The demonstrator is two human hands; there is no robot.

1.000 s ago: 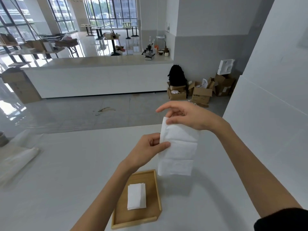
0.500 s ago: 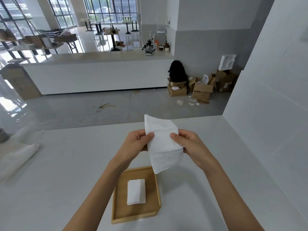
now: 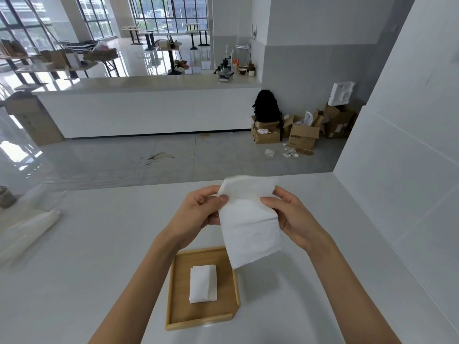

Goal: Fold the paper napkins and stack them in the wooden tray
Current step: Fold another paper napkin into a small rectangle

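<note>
From the head camera, the left hand (image 3: 198, 214) and the right hand (image 3: 293, 217) are raised side by side above the white worktop (image 3: 87, 269), with a white paper napkin (image 3: 248, 224) between them. The left grip pinches the napkin's upper left edge between thumb and curled fingers. The right grip pinches the upper right edge in the same way, thumb on the near face. The napkin's top is bent over away from the camera (its far layer is slightly blurred), and the rest hangs down as a long rectangle, tilted a little to the right. Its lower corner overlaps the far right corner of the tray in this view, but whether it touches the rim cannot be told.

Below the hands a square, shallow, light wooden tray (image 3: 200, 324) sits flat on the worktop. Inside it, near the middle, lies a small stack of folded white paper napkins (image 3: 203, 284), their edges slightly offset along the right side.

At the left edge of the worktop lies a crumpled clear plastic bag (image 3: 29, 227), well apart from the tray. Across the grey floor stands a long white counter (image 3: 149, 112). To its right a black backpack (image 3: 267, 106) rests on brown cardboard boxes (image 3: 304, 135), and a white foam block (image 3: 341, 93) sits on the rightmost carton.
</note>
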